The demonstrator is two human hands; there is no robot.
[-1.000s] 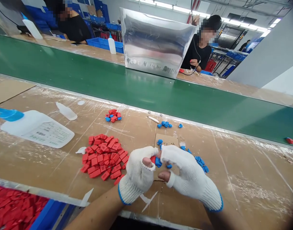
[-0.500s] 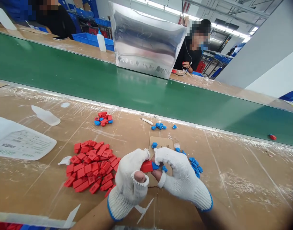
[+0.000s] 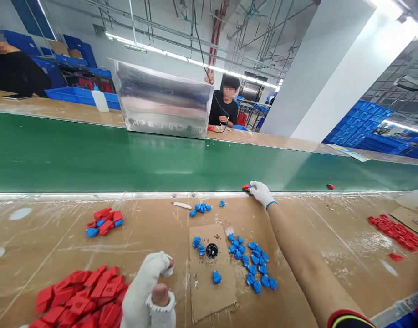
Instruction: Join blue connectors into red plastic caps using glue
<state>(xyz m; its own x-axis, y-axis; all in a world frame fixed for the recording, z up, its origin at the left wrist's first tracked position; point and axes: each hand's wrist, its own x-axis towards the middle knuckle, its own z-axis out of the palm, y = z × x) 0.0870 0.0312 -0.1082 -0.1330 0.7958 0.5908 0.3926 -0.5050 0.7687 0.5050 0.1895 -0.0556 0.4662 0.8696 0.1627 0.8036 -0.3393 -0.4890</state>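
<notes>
My gloved right hand (image 3: 262,193) reaches out to the near edge of the green conveyor belt (image 3: 175,166). Its fingertips pinch a small red plastic block (image 3: 246,187), mostly in view at the left of the hand. Low in the picture is my gloved left hand (image 3: 149,291), thumb and forefinger bare at the tips and apart, with nothing seen between them. It is beside a large heap of red blocks (image 3: 81,298). Right of it lies a cardboard sheet (image 3: 212,300) bearing a small round pot of dark stuff (image 3: 211,250) and a few blue pieces (image 3: 216,277).
Loose blue pieces (image 3: 255,266) lie right of the cardboard. A mixed red and blue pile (image 3: 104,222) sits at left, a white pen-like tool (image 3: 181,205) near the belt. One red piece (image 3: 330,187) rests on the belt. A metal panel (image 3: 164,100) and co-workers are beyond.
Both hands were together on a red block with a blue piece at its end. My right hand has carried the red block forward to the belt; my left has let go. The view has tilted up.
</notes>
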